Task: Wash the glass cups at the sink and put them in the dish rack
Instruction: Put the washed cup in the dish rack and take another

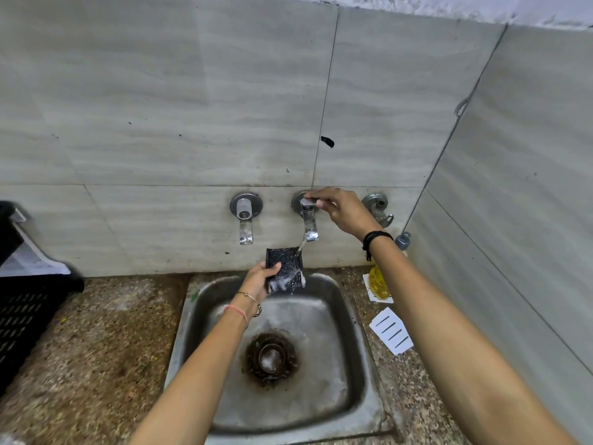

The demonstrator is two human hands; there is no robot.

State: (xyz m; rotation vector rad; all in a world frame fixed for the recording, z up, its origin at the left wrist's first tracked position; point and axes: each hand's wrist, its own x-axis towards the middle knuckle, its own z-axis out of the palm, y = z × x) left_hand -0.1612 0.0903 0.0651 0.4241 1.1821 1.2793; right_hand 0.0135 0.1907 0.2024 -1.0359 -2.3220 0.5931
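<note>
Currently prepping: left hand curls its fingers round a black speckled scrub sponge under the steel tap; right hand pinches its chrome lever. Glass cups are out of view (black slatted crate left, possibly the rack); next, fetch one.

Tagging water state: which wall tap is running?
The middle tap, lever held by the right hand: water falls from it onto the black sponge in the left hand. Left tap and right valve show no flow.
</note>
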